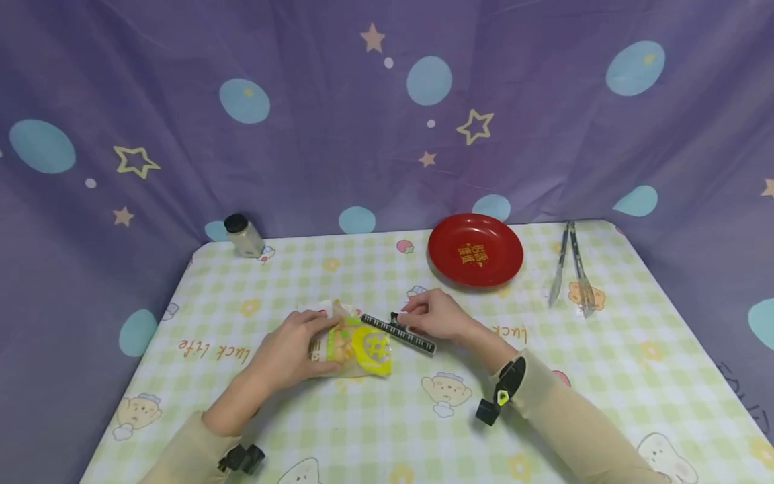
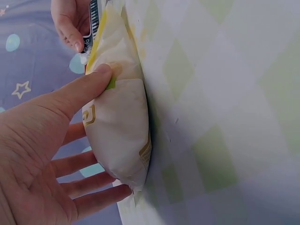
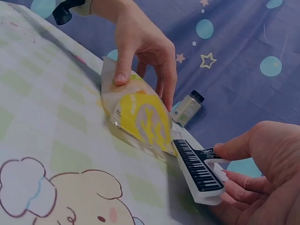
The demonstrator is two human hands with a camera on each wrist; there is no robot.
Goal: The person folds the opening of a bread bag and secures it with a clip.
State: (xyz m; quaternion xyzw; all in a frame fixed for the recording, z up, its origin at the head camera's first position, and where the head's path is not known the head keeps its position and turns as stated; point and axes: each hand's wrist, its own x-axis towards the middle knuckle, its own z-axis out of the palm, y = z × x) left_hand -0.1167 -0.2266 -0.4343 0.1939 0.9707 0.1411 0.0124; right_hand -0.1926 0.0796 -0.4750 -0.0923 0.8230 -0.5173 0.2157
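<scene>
A yellow and clear snack packet (image 1: 357, 346) lies on the table, printed with yellow and green. My left hand (image 1: 296, 349) grips it by its left side, thumb on the near face and fingers along the far one, as the packet (image 2: 119, 112) shows in the left wrist view. My right hand (image 1: 438, 316) pinches the black tab of a long clip (image 1: 399, 333) with a piano-key pattern. In the right wrist view the clip (image 3: 199, 168) sits right by the packet's end (image 3: 150, 122); whether its jaws bite the packet's edge I cannot tell.
A red oval plate (image 1: 474, 251) with gold lettering stands at the back, right of centre. Tongs (image 1: 574, 265) lie at the back right. A jar with a black lid (image 1: 244, 236) is at the back left. A purple curtain (image 1: 314, 154) hangs behind the checked tablecloth (image 1: 363, 430).
</scene>
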